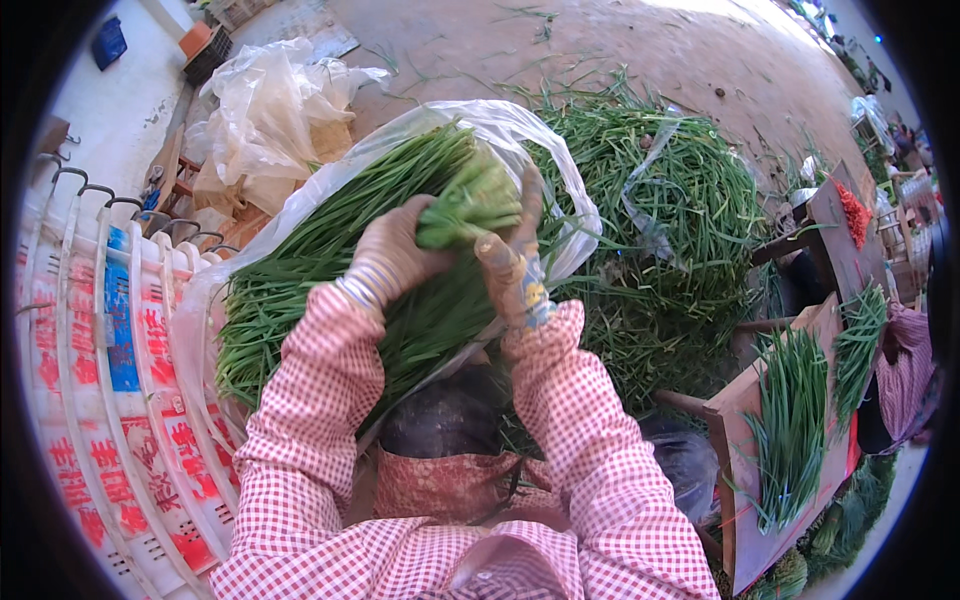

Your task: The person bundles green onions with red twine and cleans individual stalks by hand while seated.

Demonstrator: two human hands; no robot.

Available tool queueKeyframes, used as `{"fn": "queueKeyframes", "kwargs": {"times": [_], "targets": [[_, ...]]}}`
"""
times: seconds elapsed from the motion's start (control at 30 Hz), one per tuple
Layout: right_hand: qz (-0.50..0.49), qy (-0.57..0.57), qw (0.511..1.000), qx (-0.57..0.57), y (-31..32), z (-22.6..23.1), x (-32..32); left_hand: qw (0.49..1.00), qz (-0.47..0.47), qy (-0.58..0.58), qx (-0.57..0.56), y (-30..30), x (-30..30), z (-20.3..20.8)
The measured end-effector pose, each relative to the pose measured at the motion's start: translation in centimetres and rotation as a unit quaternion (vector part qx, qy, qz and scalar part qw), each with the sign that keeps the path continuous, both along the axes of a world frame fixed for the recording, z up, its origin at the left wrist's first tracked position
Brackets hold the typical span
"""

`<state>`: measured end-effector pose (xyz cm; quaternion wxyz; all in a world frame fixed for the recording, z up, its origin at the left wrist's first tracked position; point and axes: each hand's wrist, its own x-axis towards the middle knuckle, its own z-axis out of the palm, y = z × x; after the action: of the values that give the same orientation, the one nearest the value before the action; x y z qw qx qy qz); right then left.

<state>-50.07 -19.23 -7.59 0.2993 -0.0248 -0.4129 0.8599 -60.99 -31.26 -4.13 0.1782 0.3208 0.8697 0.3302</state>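
Note:
My left hand [398,252], in a pale glove with a striped cuff, is closed round a bunch of garlic chives [470,203]. The pale, blurred stem ends point toward my right hand. Beside those ends, my right hand [520,262], in a light patterned glove, has thumb and fingers spread apart; whether it touches the stems I cannot tell. Beneath both hands, many more chives [300,265] lie in an opened clear plastic bag [582,200], their leaves running toward the lower left.
A large heap of loose green leaves [690,200] covers the floor to the right. Chives [790,420] lie on a slanting wooden board [738,425] at lower right. Stacked white crates [85,385] with red marks stand at left. Crumpled clear plastic [275,110] sits at far left.

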Motion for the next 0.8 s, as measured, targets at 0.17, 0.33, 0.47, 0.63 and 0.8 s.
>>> {"fn": "queueKeyframes", "kwargs": {"times": [0.17, 0.33, 0.47, 0.63, 0.8], "targets": [[-0.027, -0.064, 0.993, -0.091, 1.3, -2.4, -1.1, 0.938, -0.119, 0.160, -0.283, 0.3, 3.5, 3.2], [0.021, -0.083, 0.956, -0.279, 3.4, -3.7, -3.0, 0.953, -0.151, 0.145, -0.220, 0.6, 2.2, 10.4], [-0.005, -0.113, 0.946, -0.303, 3.0, -4.3, -4.0, 0.916, -0.030, 0.293, -0.273, 1.5, -2.5, 7.1], [-0.085, -0.207, 0.946, -0.236, 2.4, -0.5, -4.8, 0.890, 0.017, 0.216, -0.401, 3.6, -5.0, 4.1], [-0.081, -0.270, 0.932, -0.227, 3.7, -1.1, -6.0, 0.895, 0.065, 0.267, -0.352, 4.4, -3.9, 0.9]]}}
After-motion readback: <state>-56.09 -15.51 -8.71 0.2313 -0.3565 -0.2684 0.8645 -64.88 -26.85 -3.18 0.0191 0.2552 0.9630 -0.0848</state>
